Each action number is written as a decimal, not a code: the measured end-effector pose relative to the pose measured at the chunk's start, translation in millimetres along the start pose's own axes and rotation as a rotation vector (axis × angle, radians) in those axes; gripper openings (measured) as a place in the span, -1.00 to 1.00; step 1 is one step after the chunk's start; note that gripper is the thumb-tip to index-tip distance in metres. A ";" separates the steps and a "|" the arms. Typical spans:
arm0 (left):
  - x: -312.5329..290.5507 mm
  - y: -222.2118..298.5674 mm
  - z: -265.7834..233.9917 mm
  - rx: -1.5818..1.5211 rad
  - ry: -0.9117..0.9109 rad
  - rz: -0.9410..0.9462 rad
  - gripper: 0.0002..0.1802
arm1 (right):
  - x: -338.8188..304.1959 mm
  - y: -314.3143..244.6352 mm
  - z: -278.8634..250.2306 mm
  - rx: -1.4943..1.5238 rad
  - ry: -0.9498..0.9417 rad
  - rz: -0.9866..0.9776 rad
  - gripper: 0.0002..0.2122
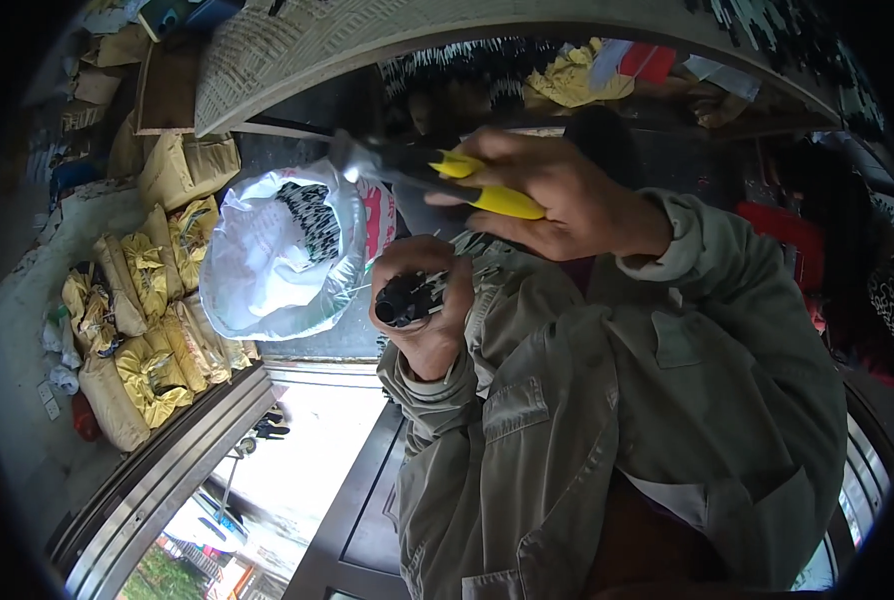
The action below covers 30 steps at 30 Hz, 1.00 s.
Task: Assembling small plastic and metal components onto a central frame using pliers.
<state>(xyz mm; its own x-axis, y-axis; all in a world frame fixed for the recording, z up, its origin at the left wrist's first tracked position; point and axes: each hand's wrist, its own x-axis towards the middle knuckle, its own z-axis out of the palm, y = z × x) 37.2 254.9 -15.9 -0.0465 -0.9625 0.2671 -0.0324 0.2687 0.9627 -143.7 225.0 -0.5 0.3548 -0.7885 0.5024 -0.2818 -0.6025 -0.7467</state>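
My right hand (pixel 562 195) is closed around a pair of pliers with yellow and black handles (pixel 512 201). The metal head of the pliers points left and is smeared by motion. Lower and to the left, my left hand (pixel 432 335) wraps round a bundle of thin black pieces (pixel 402 298), with pale thin ends showing among them. Beside that hand, on its left, stands an open white plastic bag (pixel 242 315). Inside the bag, against its right part, lies a heap of black and white slender pieces (pixel 312 220).
A worktable edge (pixel 297 85) curves across the top. Several brown and yellow paper packages (pixel 147 370) are stacked at the left wall. A metal door track (pixel 167 460) runs at lower left, with daylight beyond. Someone in dark clothes (pixel 832 230) sits near a red chair (pixel 792 240) at right.
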 end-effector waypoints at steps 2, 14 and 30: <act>1.7 -10.8 -16.0 0.122 -0.069 0.144 -0.72 | -1.2 -5.3 -20.8 -0.344 -0.012 -0.138 -0.67; 11.8 5.6 -9.6 0.249 -0.051 0.103 -0.75 | 17.1 6.8 -33.8 -1.348 0.178 -0.644 -0.68; 13.6 4.6 -7.2 0.267 -0.016 0.075 -0.76 | -9.9 11.7 -22.4 -1.099 0.102 -0.484 -0.78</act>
<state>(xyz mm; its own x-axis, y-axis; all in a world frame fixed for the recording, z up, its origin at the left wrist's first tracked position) 43.6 242.8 -7.6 -0.0744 -0.9394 0.3347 -0.2897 0.3415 0.8941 -170.5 223.0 -4.5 0.5753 -0.4280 0.6970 -0.7654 -0.5823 0.2742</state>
